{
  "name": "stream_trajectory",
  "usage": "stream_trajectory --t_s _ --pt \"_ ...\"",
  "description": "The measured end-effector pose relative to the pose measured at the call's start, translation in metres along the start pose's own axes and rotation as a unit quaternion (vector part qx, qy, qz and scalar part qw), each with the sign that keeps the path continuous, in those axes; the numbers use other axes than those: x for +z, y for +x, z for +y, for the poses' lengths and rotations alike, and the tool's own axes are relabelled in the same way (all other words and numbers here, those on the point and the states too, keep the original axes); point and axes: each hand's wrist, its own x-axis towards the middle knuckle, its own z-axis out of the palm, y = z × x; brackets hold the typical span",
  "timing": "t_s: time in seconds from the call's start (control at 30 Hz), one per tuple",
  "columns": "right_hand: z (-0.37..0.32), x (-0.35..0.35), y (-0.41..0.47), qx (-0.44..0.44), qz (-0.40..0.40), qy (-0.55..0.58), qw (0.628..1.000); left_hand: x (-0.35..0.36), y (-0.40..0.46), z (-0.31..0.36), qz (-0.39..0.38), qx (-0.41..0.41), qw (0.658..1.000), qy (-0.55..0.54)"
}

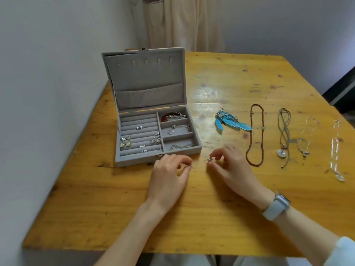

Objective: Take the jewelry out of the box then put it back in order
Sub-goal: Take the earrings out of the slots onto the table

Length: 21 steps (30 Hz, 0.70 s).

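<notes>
Just in front of the open grey velvet jewelry box (153, 120), the left hand (169, 177) pinches a thin metal pin and the right hand (230, 166) a small silver earring (209, 159), seemingly to join them.

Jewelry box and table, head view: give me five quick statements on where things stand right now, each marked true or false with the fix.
1. The jewelry box lid is open. True.
2. The blue feather earrings are inside the box. False: they lie on the table, right of the box.
3. The right hand pinches a small metal piece. True.
4. The left hand rests flat and empty. False: its fingertips pinch something thin, too small to identify.
5. The brown beaded necklace sits in the lid pocket. False: it lies on the table, right of the feather earrings.
</notes>
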Motion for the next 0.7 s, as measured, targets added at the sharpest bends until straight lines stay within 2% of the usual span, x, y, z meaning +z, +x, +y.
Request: stream_trajectory --t_s 0.37,0.53,0.7 --pt "0.009 0.002 0.0 0.024 0.039 -0.024 0.999 0.024 0.018 0.02 0.005 -0.004 0.996 0.088" --pt "0.007 0.005 0.003 0.012 0.024 -0.02 0.999 0.028 0.022 0.025 0.034 0.042 0.99 0.128" --pt "0.006 0.004 0.003 0.009 0.023 -0.007 1.0 0.028 0.023 0.024 0.05 0.052 0.989 0.131"
